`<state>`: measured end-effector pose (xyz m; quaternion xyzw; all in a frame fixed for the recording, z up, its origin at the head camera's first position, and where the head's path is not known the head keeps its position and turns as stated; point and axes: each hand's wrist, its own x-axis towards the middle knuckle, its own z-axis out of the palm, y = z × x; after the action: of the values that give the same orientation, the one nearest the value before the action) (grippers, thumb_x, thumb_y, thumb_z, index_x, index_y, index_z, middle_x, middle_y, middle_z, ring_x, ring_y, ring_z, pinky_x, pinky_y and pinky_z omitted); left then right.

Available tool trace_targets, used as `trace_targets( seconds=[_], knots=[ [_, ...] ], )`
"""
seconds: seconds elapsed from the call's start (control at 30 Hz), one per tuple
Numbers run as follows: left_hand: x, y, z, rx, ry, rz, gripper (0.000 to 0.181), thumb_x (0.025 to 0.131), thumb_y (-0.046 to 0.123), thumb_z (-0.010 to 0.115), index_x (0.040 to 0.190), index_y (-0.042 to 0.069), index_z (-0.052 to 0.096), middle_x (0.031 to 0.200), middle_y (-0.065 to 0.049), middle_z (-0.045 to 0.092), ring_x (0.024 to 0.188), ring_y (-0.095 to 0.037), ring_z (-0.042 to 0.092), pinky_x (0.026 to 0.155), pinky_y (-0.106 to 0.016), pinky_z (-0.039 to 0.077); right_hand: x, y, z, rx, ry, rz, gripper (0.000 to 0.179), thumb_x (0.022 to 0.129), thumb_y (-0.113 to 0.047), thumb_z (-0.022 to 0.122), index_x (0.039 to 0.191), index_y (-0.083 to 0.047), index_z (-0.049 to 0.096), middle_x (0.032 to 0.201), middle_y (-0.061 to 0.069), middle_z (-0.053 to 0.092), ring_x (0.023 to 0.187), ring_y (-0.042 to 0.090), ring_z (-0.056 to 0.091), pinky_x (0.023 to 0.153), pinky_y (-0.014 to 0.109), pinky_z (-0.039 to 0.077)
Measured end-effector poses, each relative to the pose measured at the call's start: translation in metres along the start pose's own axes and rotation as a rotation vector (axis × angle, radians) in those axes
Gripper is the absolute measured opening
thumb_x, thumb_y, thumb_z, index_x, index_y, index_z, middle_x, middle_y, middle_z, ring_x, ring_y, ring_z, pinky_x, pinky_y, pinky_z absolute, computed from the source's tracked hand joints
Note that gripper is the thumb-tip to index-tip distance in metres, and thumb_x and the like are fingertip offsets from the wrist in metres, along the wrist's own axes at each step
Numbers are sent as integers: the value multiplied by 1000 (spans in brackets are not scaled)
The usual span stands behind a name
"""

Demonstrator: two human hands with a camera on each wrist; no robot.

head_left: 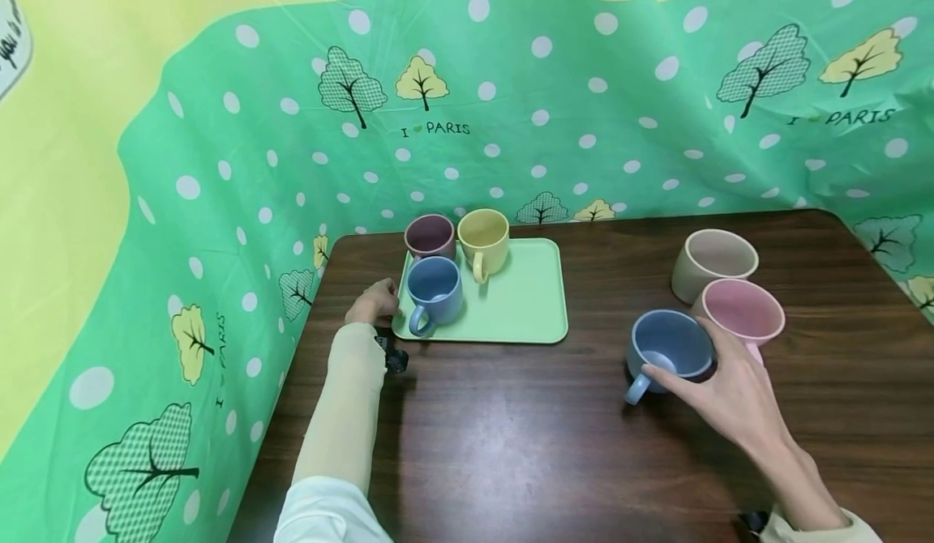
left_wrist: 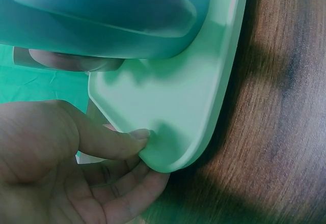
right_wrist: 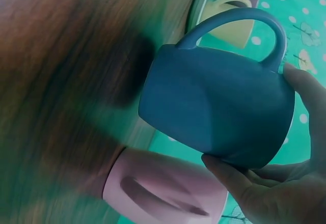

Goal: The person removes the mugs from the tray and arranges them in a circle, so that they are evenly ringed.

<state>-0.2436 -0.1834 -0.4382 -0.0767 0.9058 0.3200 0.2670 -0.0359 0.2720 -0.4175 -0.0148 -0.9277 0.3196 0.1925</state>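
My left hand (head_left: 374, 303) is at the left edge of a light green tray (head_left: 521, 300). In the left wrist view its thumb lies over the rim at a corner and its fingers curl beneath. On the tray, near that hand, stands a blue mug (head_left: 438, 288) with its handle toward me. Behind it are a purple mug (head_left: 429, 233) and a yellow mug (head_left: 485, 239). My right hand (head_left: 737, 389) grips a second blue mug (right_wrist: 219, 102) between thumb and fingers around its body, its handle left uncovered. A pink mug (head_left: 743, 312) stands right beside it.
A cream-white mug (head_left: 711, 259) stands behind the pink one on the right side of the dark wooden table (head_left: 503, 438). Green cloth (head_left: 584, 113) with white dots and trees hangs along the table's back and left side.
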Motion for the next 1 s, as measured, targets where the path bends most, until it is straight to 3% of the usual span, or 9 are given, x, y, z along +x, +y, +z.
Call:
trace_targets(
  seconds=[0.23,0.67,0.77,1.0],
  knots=[
    [0,1,0,3,14,0,13,94,3,51,102,7,41,91,-11,42,75,-22,50,70,-35,53,-6,0,-5,-36,-14,43,78,61,-43,88,124,-13,53,108,12,59,100,33,49,73,54,35],
    [1,4,0,3,-3,-49,12,92,1,49,96,6,39,87,-13,42,71,-23,52,66,-35,53,-16,6,-9,-31,0,85,99,64,-40,87,147,-18,37,134,23,49,113,43,48,84,59,34],
    [2,4,0,-11,0,-55,12,92,2,50,98,6,40,90,-13,43,75,-23,52,69,-36,53,-17,8,-9,-35,23,82,100,62,-39,88,147,-18,38,134,23,50,113,43,49,85,58,34],
    [4,3,-1,13,-7,-43,11,92,1,48,96,6,39,85,-12,41,68,-22,49,63,-34,53,-20,11,-7,-28,73,88,99,57,-33,91,142,-13,44,126,22,53,109,40,51,82,56,34]
  ],
)
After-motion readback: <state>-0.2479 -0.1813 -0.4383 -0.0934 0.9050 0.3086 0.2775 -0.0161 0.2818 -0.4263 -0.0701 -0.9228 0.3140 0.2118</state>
